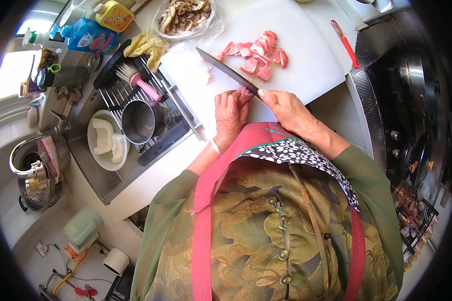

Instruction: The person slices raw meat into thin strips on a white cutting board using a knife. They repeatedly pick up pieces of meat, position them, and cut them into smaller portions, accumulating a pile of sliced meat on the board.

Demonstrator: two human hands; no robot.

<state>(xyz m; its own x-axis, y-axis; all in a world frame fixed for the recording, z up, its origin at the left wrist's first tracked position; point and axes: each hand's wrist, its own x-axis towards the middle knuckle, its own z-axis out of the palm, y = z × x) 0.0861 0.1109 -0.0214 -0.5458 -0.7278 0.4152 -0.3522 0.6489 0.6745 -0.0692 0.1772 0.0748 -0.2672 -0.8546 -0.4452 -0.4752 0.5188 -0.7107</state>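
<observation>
My right hand (288, 109) is closed on the handle end of a kitchen knife (229, 70), whose dark blade slants to the upper left over a white cutting board (305, 56). Beside the blade, my left hand (229, 113) grips a piece of raw meat (244, 97) near the board's front edge. Several cut chunks of pink raw meat (263, 56) lie beyond the knife. At the board's far left stands a bowl of sliced mushrooms (185, 17) in a clear plastic bag. The knife's handle is hidden in my right hand.
Left lies a sink with a rack holding a steel pot (138, 122) and a pink-handled brush (147, 86); a white bowl (125, 158) with pale pieces sits in the sink. A yellow cloth (147, 47) touches the rack. Right are a red peeler (348, 49) and a dark stove (406, 90).
</observation>
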